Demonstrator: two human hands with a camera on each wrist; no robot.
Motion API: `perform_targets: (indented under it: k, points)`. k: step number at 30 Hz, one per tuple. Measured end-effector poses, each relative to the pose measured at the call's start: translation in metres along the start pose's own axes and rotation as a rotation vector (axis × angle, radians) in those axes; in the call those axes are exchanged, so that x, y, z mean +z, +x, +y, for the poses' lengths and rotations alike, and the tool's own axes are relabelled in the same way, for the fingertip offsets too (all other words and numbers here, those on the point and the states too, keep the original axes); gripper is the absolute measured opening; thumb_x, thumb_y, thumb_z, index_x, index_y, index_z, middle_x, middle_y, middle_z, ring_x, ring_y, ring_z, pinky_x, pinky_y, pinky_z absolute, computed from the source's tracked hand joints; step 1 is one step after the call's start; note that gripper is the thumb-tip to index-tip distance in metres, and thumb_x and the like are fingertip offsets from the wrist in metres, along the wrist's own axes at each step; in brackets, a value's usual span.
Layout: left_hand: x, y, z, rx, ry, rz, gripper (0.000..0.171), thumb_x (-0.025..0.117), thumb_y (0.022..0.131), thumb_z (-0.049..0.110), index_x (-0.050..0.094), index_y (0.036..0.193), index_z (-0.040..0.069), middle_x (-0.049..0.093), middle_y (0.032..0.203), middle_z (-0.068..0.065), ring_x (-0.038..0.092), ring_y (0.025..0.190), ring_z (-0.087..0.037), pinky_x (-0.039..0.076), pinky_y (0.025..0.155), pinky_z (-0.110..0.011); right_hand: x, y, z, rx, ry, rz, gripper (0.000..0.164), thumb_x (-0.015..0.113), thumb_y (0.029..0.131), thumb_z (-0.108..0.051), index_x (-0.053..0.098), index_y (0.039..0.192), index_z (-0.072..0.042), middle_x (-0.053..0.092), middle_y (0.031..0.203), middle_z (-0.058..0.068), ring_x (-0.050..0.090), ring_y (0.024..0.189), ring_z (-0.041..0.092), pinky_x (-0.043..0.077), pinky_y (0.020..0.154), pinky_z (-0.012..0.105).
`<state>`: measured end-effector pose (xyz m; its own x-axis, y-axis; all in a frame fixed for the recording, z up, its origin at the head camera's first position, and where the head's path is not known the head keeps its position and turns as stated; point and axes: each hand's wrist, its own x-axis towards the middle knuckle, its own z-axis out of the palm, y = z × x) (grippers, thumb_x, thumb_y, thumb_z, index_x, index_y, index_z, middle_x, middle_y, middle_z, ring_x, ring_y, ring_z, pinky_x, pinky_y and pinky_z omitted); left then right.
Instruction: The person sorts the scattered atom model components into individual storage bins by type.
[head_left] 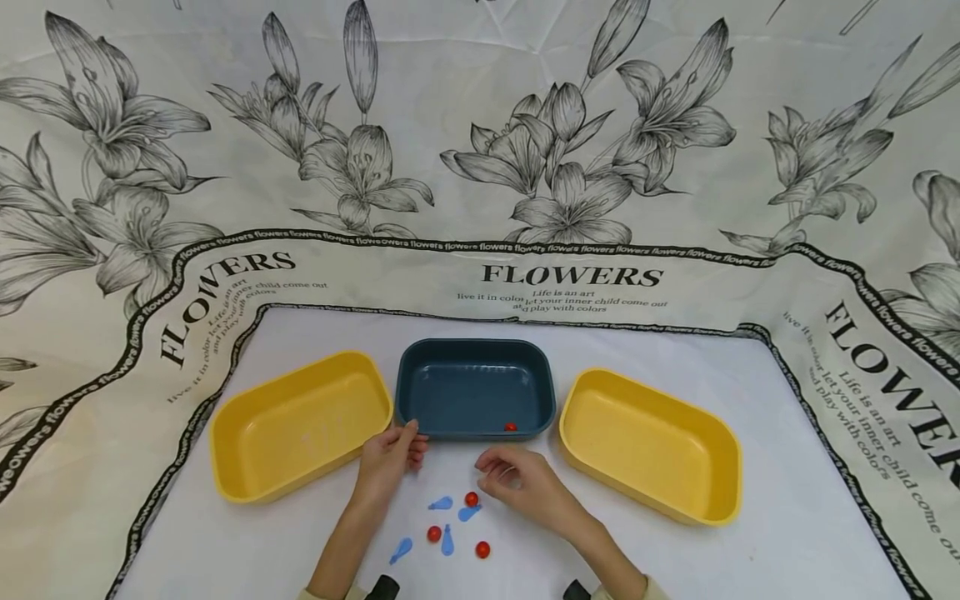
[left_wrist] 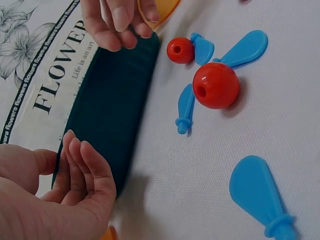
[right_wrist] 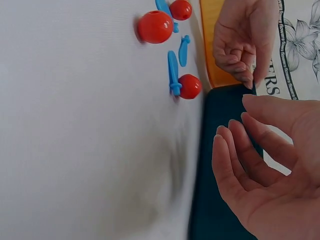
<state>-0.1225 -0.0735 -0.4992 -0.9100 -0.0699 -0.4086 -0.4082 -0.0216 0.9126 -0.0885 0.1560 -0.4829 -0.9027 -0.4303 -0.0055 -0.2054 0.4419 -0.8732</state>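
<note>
Head view: left hand pinches a dark tray by its rim; right hand empty, fingers apart.
Inside lies one red bead; three loose beads sit on the desk. A tug could set it rolling.

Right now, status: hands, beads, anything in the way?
Left hand holding dark tray; right hand empty. One red bead inside, three on table. Blue pieces lie among those.

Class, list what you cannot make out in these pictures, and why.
- Left wrist: the tip of the bottom-right blue piece, cut off by the bottom edge.
- Right wrist: the rear of the left hand, cut off by the top edge.
- Head: any hole in the red bead in the dark blue tray, too small.
</note>
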Motion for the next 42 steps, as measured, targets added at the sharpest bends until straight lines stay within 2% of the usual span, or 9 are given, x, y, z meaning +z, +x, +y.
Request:
perform_targets:
  k: [4, 17, 26, 34, 42]
  points:
    - [-0.001, -0.001, 0.0, -0.005, -0.004, 0.001, 0.044, 0.056, 0.094, 0.042, 0.066, 0.099, -0.001, 0.065, 0.085, -0.009, 0.058, 0.075, -0.02, 0.053, 0.068, -0.022, 0.007, 0.001, 0.004, -0.012, 0.014, -0.027, 0.023, 0.07, 0.086, -0.013, 0.064, 0.106, -0.005, 0.065, 0.098, 0.008, 0.059, 0.082, 0.014, 0.053, 0.077, 0.028]
    - [0.002, 0.002, -0.002, -0.007, -0.011, 0.005, 0.04, 0.055, 0.096, 0.037, 0.067, 0.099, -0.001, 0.065, 0.084, -0.009, 0.059, 0.075, -0.022, 0.053, 0.067, -0.023, 0.019, 0.003, 0.008, 0.0, -0.038, -0.114, 0.022, 0.071, 0.085, -0.015, 0.065, 0.106, -0.009, 0.064, 0.096, 0.003, 0.059, 0.083, 0.022, 0.052, 0.075, 0.028]
    - [0.001, 0.003, -0.003, -0.011, -0.013, 0.011, 0.04, 0.056, 0.095, 0.037, 0.067, 0.099, 0.0, 0.065, 0.085, -0.009, 0.059, 0.073, -0.021, 0.053, 0.066, -0.023, 0.02, 0.004, 0.013, -0.012, -0.059, -0.141, 0.015, 0.069, 0.087, -0.014, 0.068, 0.101, -0.01, 0.065, 0.093, -0.001, 0.056, 0.08, 0.005, 0.051, 0.073, 0.026]
    - [0.002, 0.001, -0.004, -0.004, -0.01, 0.006, 0.039, 0.056, 0.095, 0.037, 0.067, 0.099, 0.0, 0.065, 0.086, -0.01, 0.059, 0.075, -0.023, 0.053, 0.066, -0.022, 0.015, 0.003, 0.01, -0.045, -0.076, -0.126, 0.013, 0.069, 0.087, -0.012, 0.067, 0.1, -0.009, 0.064, 0.089, -0.002, 0.056, 0.077, 0.007, 0.052, 0.073, 0.025]
    - [0.002, -0.002, -0.005, 0.013, -0.003, 0.003, 0.038, 0.055, 0.096, 0.036, 0.067, 0.099, 0.0, 0.065, 0.086, -0.01, 0.059, 0.074, -0.021, 0.053, 0.066, -0.023, 0.001, 0.004, 0.002, -0.053, -0.078, -0.116, 0.013, 0.068, 0.088, -0.011, 0.067, 0.1, -0.008, 0.065, 0.091, -0.002, 0.057, 0.079, 0.008, 0.053, 0.076, 0.027]
